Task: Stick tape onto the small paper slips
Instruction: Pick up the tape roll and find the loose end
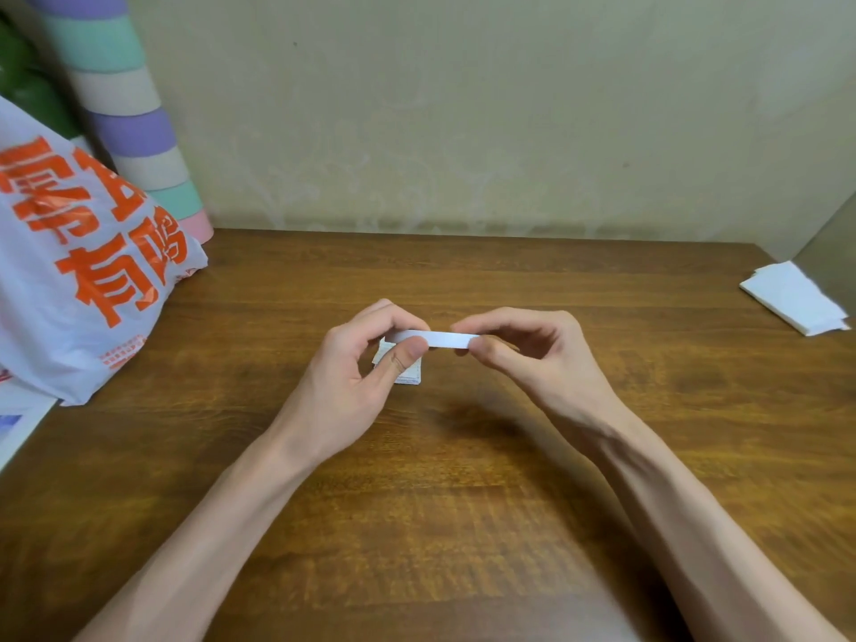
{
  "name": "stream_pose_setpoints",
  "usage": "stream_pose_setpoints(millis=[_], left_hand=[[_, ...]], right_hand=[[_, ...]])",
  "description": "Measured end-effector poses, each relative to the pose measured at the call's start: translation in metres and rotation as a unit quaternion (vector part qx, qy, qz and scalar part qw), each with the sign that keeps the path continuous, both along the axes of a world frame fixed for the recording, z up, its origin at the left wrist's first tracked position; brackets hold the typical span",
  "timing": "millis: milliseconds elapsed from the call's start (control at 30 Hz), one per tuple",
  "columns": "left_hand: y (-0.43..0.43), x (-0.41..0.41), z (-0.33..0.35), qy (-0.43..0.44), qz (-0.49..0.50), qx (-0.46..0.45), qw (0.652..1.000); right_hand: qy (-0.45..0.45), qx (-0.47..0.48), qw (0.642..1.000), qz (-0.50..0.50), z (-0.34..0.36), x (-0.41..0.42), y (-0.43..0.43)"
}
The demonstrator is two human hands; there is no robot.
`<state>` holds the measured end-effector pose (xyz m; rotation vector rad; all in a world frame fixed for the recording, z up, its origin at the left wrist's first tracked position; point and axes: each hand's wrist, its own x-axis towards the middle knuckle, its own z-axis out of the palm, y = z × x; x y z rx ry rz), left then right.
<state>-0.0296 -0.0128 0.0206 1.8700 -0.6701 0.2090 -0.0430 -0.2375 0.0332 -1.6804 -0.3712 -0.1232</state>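
Here, the left hand [359,368] and right hand [528,352] each pinch an end of a white strip [437,338], level between the fingers [408,352], just above the paper slips [411,372] on the counter [463,512]; next, probably, an aligned pressing-down.

Both forearms are bare, enter from the lower edge and converge toward the middle of the view. The left forearm [222,525] angles up to the right; the right forearm [695,525] angles up to the left. The left grip [361,359] pinches one end of a white strip [435,338] between thumb and curled fingers. The right grip [532,354], level with it, pinches the other end between thumb and forefinger, its remaining fingers loosely curled. The two grips do not touch.
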Motion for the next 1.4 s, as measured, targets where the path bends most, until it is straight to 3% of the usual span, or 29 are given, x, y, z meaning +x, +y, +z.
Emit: stream_pose_setpoints(millis=[600,767,833,967,1167,1300,1400], left_hand=[[0.002,0.0,0.0,0.036,-0.001,-0.05,0.998],[-0.006,-0.001,-0.006,-0.023,0.11,-0.095,0.989],[-0.01,-0.005,-0.006,-0.048,0.139,-0.074,0.986],[-0.02,-0.013,-0.007,-0.056,0.1,0.044,0.992],[-0.021,-0.012,-0.008,-0.062,0.095,0.081,0.99],[-0.023,-0.016,-0.007,-0.054,0.083,0.071,0.993],[-0.022,-0.013,-0.008,-0.079,0.096,0.072,0.99]], right_hand=[[0.045,0.04,0.998,0.026,0.0,-0.004,0.007],[0.079,0.108,0.991,0.003,-0.001,-0.003,0.011],[0.096,0.157,0.983,0.008,-0.001,-0.003,0.014],[0.087,0.185,0.979,-0.01,-0.005,-0.007,0.023],[0.103,0.235,0.966,-0.005,-0.009,-0.011,0.031],[0.076,0.211,0.974,-0.03,-0.009,-0.012,0.034],[-0.036,0.073,0.991,-0.107,-0.012,-0.008,0.031]])
